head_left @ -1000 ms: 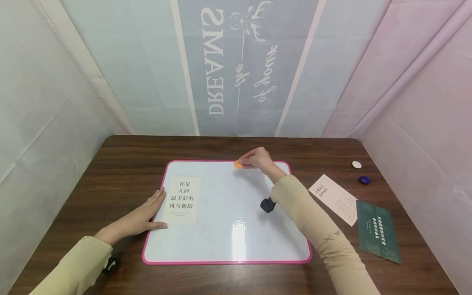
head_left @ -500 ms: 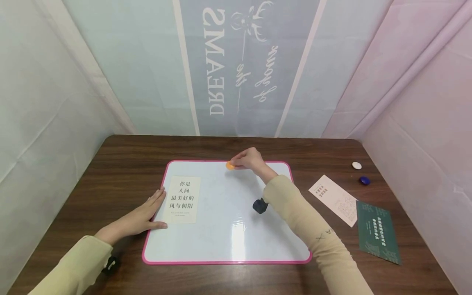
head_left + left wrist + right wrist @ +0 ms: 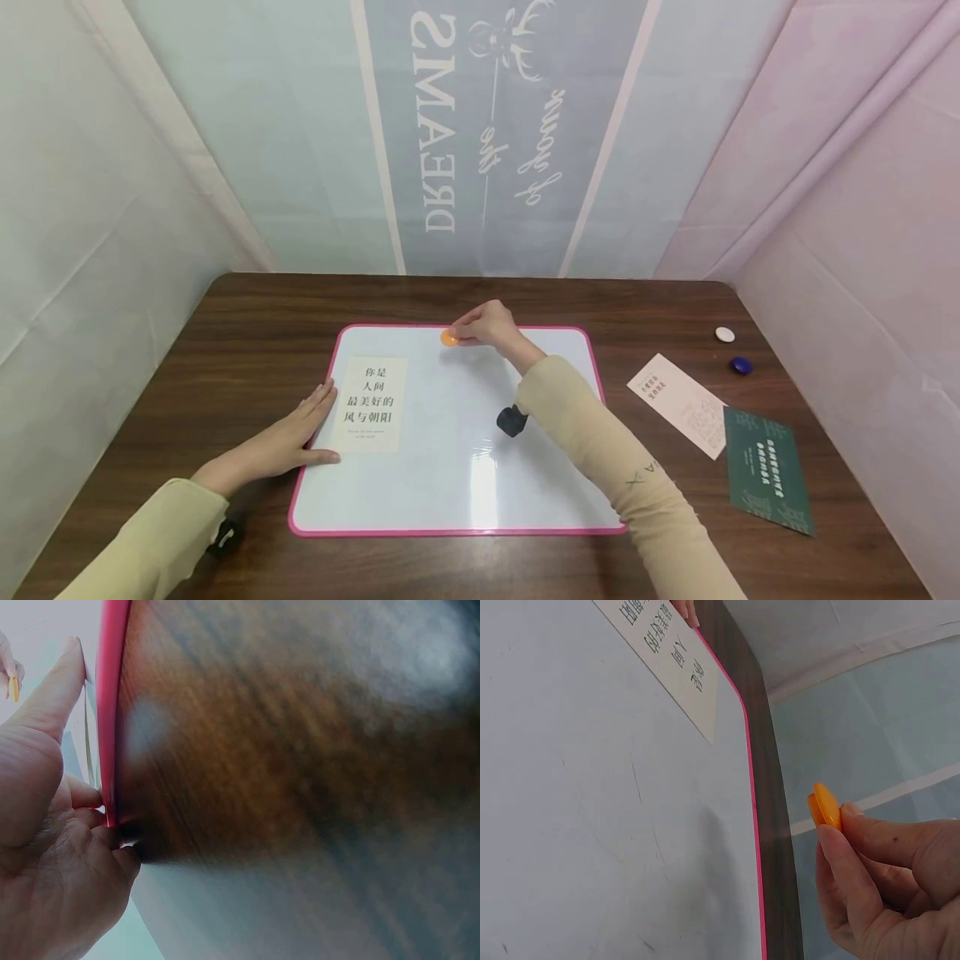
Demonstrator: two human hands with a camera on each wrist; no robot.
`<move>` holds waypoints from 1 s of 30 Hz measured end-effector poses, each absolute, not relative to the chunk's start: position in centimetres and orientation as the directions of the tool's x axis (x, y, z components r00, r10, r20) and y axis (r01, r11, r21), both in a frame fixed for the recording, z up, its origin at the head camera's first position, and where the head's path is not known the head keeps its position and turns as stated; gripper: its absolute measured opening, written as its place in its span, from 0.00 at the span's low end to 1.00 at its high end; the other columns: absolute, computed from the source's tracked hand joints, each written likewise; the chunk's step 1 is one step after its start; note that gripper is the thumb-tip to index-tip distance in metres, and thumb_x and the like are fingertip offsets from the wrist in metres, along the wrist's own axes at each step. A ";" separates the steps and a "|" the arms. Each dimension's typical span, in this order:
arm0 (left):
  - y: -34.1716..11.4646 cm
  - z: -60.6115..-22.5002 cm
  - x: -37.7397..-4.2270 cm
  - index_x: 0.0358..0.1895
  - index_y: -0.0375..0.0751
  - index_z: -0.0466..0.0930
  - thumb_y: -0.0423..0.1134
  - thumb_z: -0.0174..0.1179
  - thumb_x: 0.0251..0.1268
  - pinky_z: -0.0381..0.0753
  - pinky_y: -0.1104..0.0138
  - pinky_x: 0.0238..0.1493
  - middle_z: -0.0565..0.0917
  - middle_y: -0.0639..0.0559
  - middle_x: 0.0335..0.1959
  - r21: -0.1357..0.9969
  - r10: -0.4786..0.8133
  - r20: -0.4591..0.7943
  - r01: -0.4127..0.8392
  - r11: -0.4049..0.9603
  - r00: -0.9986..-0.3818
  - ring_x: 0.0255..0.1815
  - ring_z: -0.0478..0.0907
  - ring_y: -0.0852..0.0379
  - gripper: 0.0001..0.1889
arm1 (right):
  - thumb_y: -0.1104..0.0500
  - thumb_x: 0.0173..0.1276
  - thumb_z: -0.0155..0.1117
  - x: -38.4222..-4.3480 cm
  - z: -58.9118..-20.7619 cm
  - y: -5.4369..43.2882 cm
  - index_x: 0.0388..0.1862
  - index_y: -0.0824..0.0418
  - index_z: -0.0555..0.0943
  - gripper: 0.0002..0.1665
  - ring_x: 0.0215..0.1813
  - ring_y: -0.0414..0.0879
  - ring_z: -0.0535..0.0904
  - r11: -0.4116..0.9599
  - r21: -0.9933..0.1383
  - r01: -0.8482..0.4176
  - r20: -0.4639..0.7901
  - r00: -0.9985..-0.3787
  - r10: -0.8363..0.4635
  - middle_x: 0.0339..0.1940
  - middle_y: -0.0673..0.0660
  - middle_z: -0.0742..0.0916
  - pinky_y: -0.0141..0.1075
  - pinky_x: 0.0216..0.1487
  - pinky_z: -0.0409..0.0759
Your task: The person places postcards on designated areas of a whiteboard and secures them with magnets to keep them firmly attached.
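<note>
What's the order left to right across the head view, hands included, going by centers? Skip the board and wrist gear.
Left hand → cream card → orange disc → right hand → pink card → white disc → blue disc → green card.

Brown table point(image 3: 247, 333): whiteboard point(image 3: 442, 450), 2 cards point(image 3: 768, 471), 2 discs point(image 3: 741, 366).

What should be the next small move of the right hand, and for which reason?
Perhaps the right hand should move left, bringing the round, orange, plastic-looking button over the rectangular, cream paper card: it pinches the button above the pink-rimmed whiteboard, right of the card, and no button sits on the card.
</note>
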State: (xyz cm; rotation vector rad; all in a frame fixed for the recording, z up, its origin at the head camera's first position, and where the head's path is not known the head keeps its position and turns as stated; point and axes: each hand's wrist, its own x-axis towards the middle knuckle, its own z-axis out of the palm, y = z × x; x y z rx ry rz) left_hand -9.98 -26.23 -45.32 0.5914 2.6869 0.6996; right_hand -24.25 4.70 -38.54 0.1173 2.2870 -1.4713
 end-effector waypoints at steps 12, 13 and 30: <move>-26.3 -45.2 -10.0 0.69 0.27 0.44 0.60 0.62 0.48 0.49 0.42 0.63 0.42 0.34 0.71 0.520 0.459 -0.174 0.315 0.794 -0.871 0.70 0.41 0.34 0.55 | 0.64 0.52 0.70 -23.7 -38.5 2.6 0.34 0.69 0.84 0.11 0.30 0.46 0.84 0.415 -0.863 0.289 -0.384 -0.909 -0.166 0.35 0.62 0.85 0.34 0.38 0.81; -26.3 -45.2 -10.0 0.69 0.27 0.44 0.60 0.62 0.48 0.49 0.42 0.63 0.42 0.33 0.71 0.520 0.459 -0.173 0.315 0.794 -0.871 0.70 0.41 0.34 0.55 | 0.64 0.52 0.70 -23.7 -38.5 2.4 0.34 0.69 0.84 0.11 0.30 0.46 0.84 0.418 -0.861 0.289 -0.384 -0.909 -0.164 0.35 0.61 0.85 0.33 0.37 0.81; -26.2 -45.8 -9.8 0.69 0.27 0.44 0.60 0.62 0.48 0.49 0.42 0.63 0.42 0.34 0.72 0.524 0.461 -0.158 0.322 0.789 -0.873 0.70 0.41 0.35 0.55 | 0.63 0.51 0.71 -22.6 -38.9 -0.4 0.30 0.67 0.84 0.08 0.28 0.45 0.84 0.434 -0.853 0.289 -0.373 -0.920 -0.119 0.31 0.58 0.85 0.31 0.34 0.81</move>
